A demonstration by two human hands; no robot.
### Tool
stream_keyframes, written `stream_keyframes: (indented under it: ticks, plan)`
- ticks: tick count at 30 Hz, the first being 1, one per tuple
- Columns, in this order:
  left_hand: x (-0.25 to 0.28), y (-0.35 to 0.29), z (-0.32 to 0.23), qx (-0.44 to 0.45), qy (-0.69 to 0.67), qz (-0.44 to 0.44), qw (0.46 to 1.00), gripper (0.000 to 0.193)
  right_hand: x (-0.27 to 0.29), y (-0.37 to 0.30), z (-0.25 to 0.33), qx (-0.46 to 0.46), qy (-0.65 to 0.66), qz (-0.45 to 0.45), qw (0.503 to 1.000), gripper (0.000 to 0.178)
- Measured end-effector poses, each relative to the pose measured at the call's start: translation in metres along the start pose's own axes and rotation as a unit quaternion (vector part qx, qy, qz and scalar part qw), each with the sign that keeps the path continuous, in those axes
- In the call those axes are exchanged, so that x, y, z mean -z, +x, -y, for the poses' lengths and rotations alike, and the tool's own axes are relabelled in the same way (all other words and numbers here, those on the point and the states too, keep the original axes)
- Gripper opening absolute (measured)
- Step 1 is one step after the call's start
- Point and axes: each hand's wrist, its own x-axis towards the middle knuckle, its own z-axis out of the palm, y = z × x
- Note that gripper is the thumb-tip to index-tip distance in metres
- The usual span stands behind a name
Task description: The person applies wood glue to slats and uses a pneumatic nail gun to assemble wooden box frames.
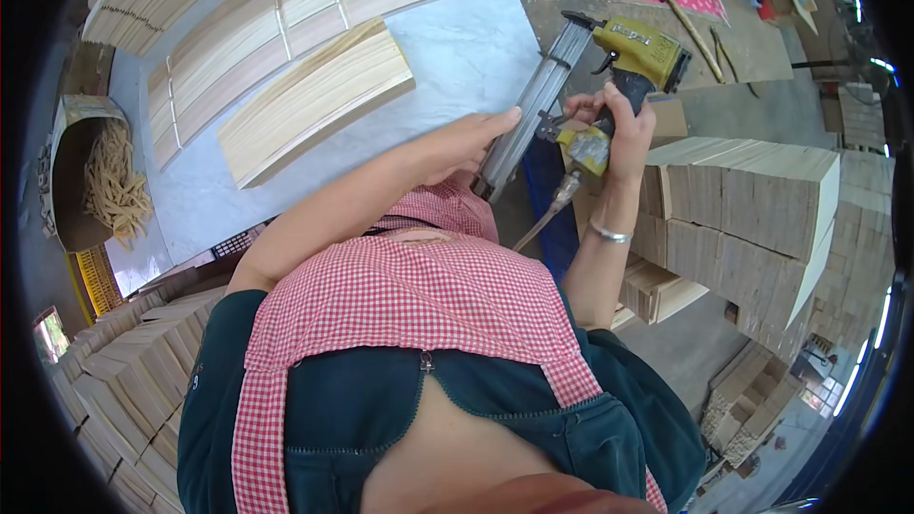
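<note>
A yellow and black air nail gun (640,43) is held up in front of me, its long silver magazine (536,100) slanting toward my body. My right hand (628,128) is wrapped round its black grip, with a metal bangle on the wrist. At the magazine's lower end, my left hand (473,141) rests its thumb on the metal; its other fingers are partly hidden behind it. An air hose (552,212) runs down from the yellow base of the grip. To the left, a stack of thin wooden slats (319,100) lies on the pale tabletop (466,43).
Behind that stack lie tied bundles of slats (238,24). A bin of wood strips (112,181) stands at the left edge. A hammer (693,33) and pliers (724,52) lie at the far right. Tall wood stacks (738,200) rise beside my right arm.
</note>
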Motion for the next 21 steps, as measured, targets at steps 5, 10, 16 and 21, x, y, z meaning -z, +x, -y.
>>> stream_keyframes:
  ticks: [5, 10, 16, 21]
  plan:
    - [0.01, 0.012, 0.011, 0.072, -0.114, 0.111, 0.985, 0.053, 0.051, 0.066, -0.023, -0.037, -0.01, 0.029, 0.999, 0.015]
    - [0.022, 0.044, 0.029, 0.083, -0.214, 0.241, 0.943, 0.058, 0.079, 0.108, -0.037, -0.075, -0.072, -0.004, 0.995, 0.02]
    - [0.03, 0.056, 0.031, 0.058, -0.321, 0.406, 0.854, 0.068, 0.09, 0.135, -0.016, -0.04, -0.391, -0.031, 0.919, 0.038]
    - [0.032, 0.06, 0.036, 0.028, -0.295, 0.413, 0.861, 0.073, 0.097, 0.183, 0.031, 0.168, -0.517, -0.201, 0.815, 0.039]
